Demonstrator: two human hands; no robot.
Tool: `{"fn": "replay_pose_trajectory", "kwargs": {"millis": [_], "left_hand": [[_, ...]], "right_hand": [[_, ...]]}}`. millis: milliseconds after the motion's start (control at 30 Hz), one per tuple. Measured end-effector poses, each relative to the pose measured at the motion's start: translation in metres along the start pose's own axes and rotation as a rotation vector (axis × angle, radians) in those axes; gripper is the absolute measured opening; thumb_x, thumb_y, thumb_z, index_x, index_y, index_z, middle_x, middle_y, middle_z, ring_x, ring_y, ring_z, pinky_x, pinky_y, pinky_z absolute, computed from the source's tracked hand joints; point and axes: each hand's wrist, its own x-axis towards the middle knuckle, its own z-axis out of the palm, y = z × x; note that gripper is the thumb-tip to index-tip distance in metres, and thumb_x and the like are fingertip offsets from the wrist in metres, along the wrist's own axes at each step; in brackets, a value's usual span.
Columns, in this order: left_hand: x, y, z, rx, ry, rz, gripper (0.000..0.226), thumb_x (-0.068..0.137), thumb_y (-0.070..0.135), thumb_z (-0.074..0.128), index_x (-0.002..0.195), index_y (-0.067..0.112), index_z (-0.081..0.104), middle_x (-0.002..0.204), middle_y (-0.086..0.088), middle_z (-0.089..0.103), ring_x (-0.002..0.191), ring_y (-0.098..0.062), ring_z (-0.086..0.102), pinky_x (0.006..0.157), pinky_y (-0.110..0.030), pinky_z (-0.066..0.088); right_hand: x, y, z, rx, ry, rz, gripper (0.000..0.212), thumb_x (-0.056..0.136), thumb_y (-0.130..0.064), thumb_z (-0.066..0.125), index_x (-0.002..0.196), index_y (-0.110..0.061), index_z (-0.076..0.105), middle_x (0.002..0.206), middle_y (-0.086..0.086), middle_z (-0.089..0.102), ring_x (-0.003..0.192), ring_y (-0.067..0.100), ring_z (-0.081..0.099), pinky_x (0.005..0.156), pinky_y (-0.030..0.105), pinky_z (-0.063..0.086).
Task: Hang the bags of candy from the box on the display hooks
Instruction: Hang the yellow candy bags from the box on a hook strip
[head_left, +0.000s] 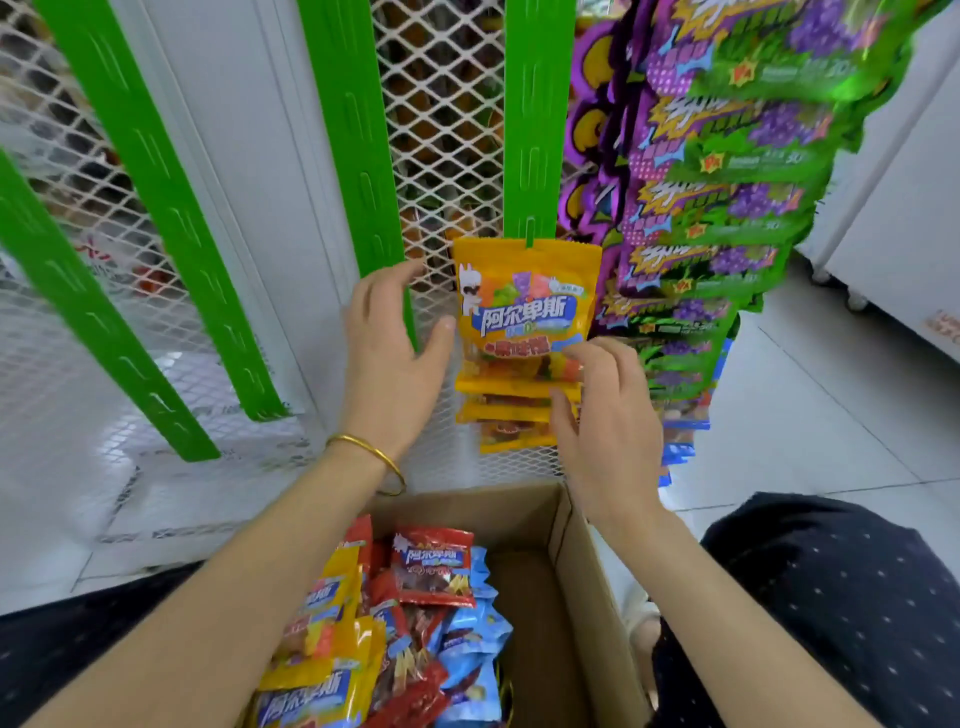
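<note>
A yellow candy bag (524, 299) hangs from a hook on the green display strip (537, 119), with more yellow bags (511, 415) hanging below it. My left hand (389, 353) is open just left of the bag, its thumb near the bag's left edge. My right hand (605, 415) is at the bag's lower right corner, fingers relaxed and touching the bags. Below, the cardboard box (582, 582) holds several yellow, red and blue candy bags (431, 571).
Two more green hook strips (156, 171) hang bare over the white mesh panel (441, 104). A column of purple and green candy bags (727, 171) hangs to the right. White cabinets (904, 218) stand far right on the tiled floor.
</note>
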Motion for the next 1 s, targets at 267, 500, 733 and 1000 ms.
{"fn": "replay_pose_trajectory", "kwargs": {"millis": [267,500,733,1000], "left_hand": [[-0.112,-0.080,-0.001,0.064,-0.200,-0.240,0.039,0.088,0.009,0.055,0.126,0.013,0.047,0.121,-0.001,0.042,0.111,-0.006,0.041,0.097,-0.027,0.042],[-0.125,-0.100,0.012,0.092,-0.350,-0.318,0.034,0.089,0.012,0.055,0.122,0.016,0.051,0.117,0.003,0.046,0.115,-0.013,0.047,0.087,-0.016,0.038],[-0.120,-0.101,0.018,0.061,-0.350,-0.346,0.032,0.090,0.011,0.054,0.122,0.014,0.051,0.118,0.003,0.045,0.113,-0.009,0.046,0.078,0.003,0.035],[-0.124,-0.095,0.020,0.051,-0.365,-0.354,0.031,0.090,0.012,0.053,0.121,0.017,0.053,0.113,0.009,0.039,0.110,-0.006,0.046,0.081,0.001,0.036]], "right_hand": [[-0.126,0.042,0.085,0.209,-1.305,0.371,0.013,0.085,-0.015,0.066,0.094,-0.007,0.061,0.088,0.007,0.063,0.074,0.013,0.059,0.065,0.022,0.047],[-0.216,0.052,0.101,0.117,-1.819,0.597,0.034,0.080,-0.032,0.072,0.100,-0.005,0.066,0.088,0.000,0.058,0.070,0.005,0.053,0.058,0.016,0.039],[-0.248,0.061,0.097,0.010,-1.962,0.770,0.082,0.080,-0.051,0.065,0.139,-0.004,0.035,0.143,0.007,0.040,0.129,0.022,0.040,0.098,0.025,0.033],[-0.265,0.066,0.098,0.149,-1.805,0.844,0.039,0.076,-0.030,0.076,0.109,-0.010,0.068,0.099,0.002,0.064,0.091,0.014,0.055,0.078,0.021,0.041]]}}
